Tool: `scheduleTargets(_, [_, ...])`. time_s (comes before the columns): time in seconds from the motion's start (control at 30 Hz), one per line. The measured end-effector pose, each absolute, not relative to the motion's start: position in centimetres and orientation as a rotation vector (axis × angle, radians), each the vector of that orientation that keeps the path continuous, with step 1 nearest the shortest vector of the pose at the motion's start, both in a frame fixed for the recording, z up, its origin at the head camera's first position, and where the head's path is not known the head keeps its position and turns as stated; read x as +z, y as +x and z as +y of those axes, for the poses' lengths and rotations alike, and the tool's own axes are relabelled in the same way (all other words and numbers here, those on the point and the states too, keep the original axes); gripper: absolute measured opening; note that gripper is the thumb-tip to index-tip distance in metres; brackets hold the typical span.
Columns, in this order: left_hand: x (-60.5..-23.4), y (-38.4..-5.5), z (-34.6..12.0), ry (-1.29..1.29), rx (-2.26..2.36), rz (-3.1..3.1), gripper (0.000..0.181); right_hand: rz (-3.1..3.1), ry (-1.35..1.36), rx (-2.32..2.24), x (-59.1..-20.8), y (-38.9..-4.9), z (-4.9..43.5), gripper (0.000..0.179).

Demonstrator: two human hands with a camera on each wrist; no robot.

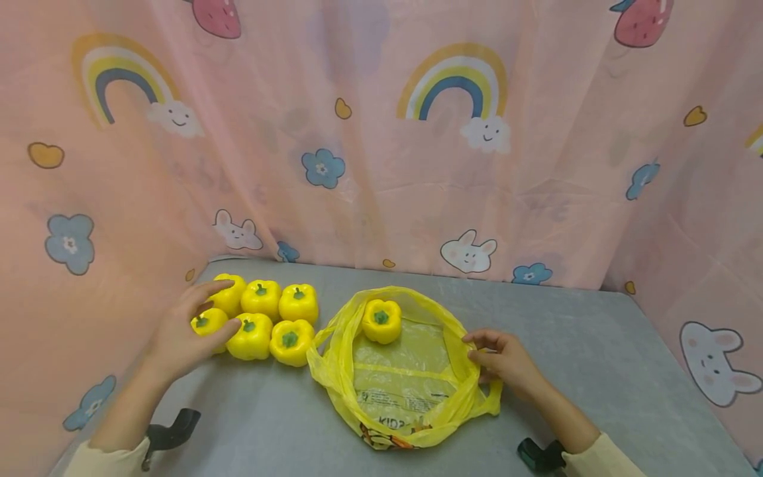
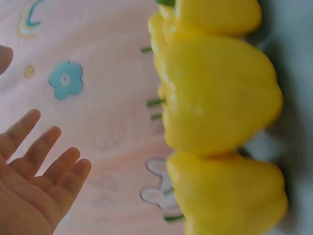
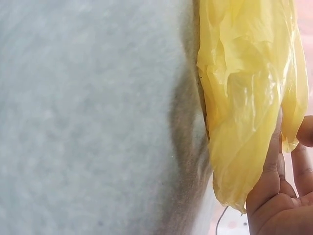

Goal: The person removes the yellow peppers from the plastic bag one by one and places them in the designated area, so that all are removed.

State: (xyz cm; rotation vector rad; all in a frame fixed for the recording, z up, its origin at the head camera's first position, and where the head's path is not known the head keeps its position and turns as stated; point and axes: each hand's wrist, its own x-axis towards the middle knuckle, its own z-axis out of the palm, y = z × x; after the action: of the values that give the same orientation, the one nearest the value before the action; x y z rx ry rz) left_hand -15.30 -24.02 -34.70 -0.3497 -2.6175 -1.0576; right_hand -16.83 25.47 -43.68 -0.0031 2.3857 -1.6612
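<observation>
A yellow plastic bag [image 1: 334, 384] lies with its mouth spread wide and printing on its inside bottom. One yellow bell pepper [image 1: 381, 321] with a green stem sits inside it near the far rim. My right hand [image 1: 507, 361] grips the bag's right rim; in the right wrist view the yellow plastic [image 3: 239, 112] hides part of the fingers. Over at the left, several more yellow bell peppers [image 1: 249, 336] stand in two rows. My left hand [image 1: 179, 334] hovers over the leftmost ones, thumb and fingers spread, holding nothing; its palm also shows beside the peppers [image 2: 220, 93] in the left wrist view.
Everything rests on a grey tabletop [image 1: 596, 371]. A pink curtain [image 1: 369, 218] printed with rainbows and rabbits rises behind and along both sides. Dark straps [image 1: 173, 430] with wrist devices sit on both wrists.
</observation>
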Motion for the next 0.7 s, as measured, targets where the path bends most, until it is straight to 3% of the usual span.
scheduleTargets(0.7, [-34.7, -17.5, -14.6, -0.656, -1.137, -2.624, 0.058, 2.426, 0.076, -1.624, -43.5, -17.1, 24.9, 0.03])
